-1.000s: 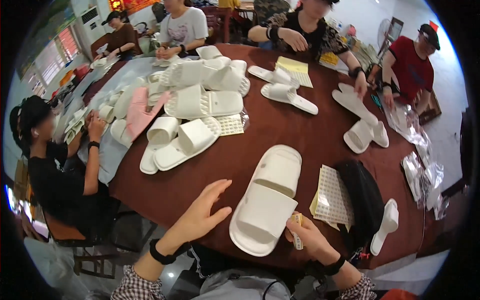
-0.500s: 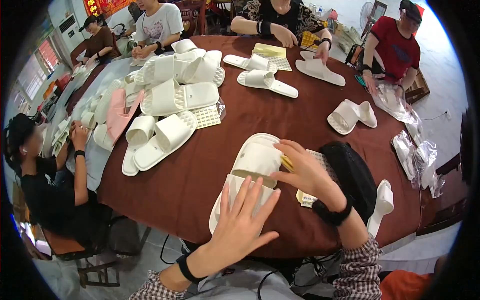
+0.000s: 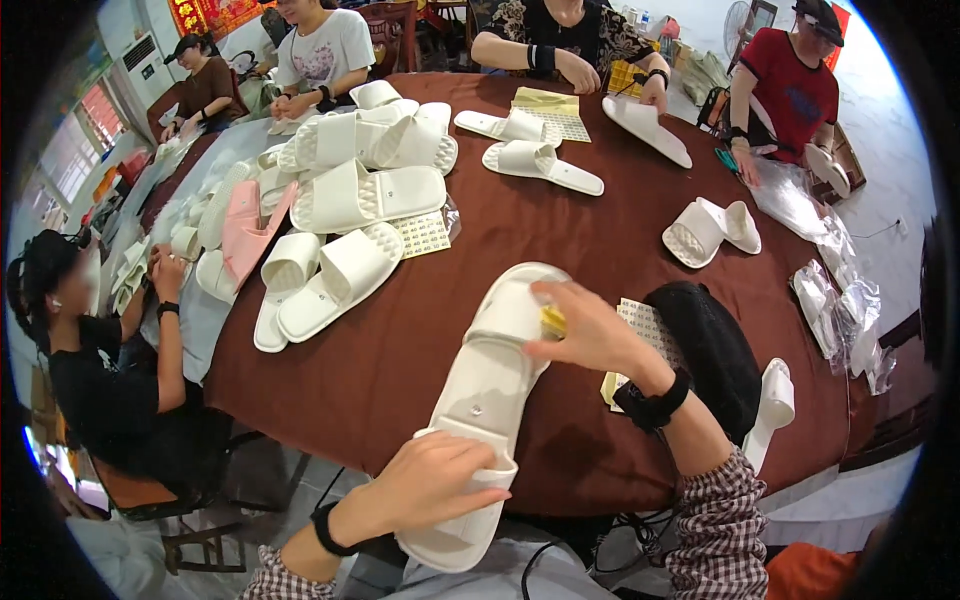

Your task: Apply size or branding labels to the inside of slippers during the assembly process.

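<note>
Two white slippers lie end to end before me. My left hand (image 3: 432,487) is closed over the strap of the near slipper (image 3: 452,540), whose toe end reaches past the table's front edge. A small round mark shows on its pale insole. Beyond it is the far slipper (image 3: 512,306), toe end away from me. Beside its strap, my right hand (image 3: 592,335) curls its thumb and fingers around a small yellow piece (image 3: 552,320), partly hidden by the fingers. To the right, a label sheet (image 3: 648,322) lies partly under a black cap-like item (image 3: 708,345).
A slipper pile (image 3: 370,195) with a pink pair (image 3: 243,235) covers the table's left side. Several white slippers (image 3: 545,167) lie at the back. Clear plastic bags (image 3: 845,315) edge the right side. A single slipper (image 3: 770,410) lies near the right edge. Several people work around the table.
My left hand has gone from spread fingers to gripping the near slipper, which has shifted toward me. The right hand has moved slightly left. At far right, a co-worker now holds up a slipper.
</note>
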The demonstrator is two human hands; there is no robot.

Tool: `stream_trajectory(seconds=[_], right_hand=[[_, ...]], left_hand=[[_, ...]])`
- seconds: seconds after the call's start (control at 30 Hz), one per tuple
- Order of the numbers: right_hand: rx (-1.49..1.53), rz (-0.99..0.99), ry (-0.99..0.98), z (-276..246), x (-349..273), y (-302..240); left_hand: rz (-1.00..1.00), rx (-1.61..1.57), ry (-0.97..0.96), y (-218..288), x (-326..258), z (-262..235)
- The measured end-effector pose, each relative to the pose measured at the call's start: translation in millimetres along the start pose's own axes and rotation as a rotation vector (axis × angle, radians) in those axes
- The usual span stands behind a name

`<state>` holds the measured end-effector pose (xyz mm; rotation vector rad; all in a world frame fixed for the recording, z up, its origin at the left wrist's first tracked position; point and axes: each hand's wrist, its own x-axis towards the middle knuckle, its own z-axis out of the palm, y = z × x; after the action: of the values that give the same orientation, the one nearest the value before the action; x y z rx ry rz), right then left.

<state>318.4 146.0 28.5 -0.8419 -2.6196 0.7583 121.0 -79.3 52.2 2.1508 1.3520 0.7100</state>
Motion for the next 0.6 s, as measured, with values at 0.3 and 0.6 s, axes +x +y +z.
stream_trajectory(seconds=[0.3,0.6], right_hand=[[0.032,0.273,0.410,-31.0,8.8,1.4],[-0.103,0.246,0.029,-12.6,-4.2,-50.7]], left_hand=[[-0.677,-0.972,0.442,19.0,-45.0,-18.1],[-0.474,-1.285,0.547,-1.6,23.7,69.7]])
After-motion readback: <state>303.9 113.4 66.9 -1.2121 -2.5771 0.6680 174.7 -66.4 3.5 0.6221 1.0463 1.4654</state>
